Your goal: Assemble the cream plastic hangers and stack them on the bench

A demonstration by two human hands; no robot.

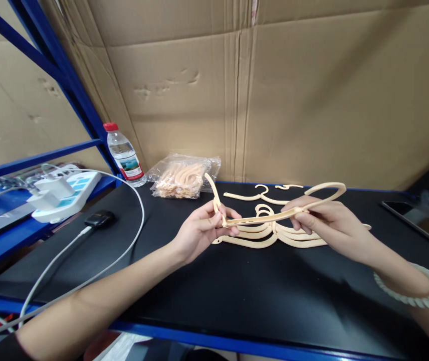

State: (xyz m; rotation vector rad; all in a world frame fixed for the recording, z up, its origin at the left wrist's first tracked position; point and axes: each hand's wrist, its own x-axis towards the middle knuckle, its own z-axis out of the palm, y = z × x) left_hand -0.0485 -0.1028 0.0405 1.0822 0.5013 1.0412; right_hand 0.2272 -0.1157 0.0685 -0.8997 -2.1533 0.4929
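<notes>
Between my hands, above the table, is a beige plastic clothes hanger with its parts at angles to each other. My left hand pinches its left joint, where a short curved arm sticks up. Closed round the other end is my right hand, near the big curved hook that rises above the fingers. Below and behind lie several assembled beige hangers, nested together with their hooks pointing away; my right hand hides part of them. Farther back are another hanger and a small loose hook piece.
A clear plastic bag of beige hanger parts lies by the cardboard wall. Left of it stands a water bottle. A white power strip, a black charger and white cables are at left. At right lies a dark flat device.
</notes>
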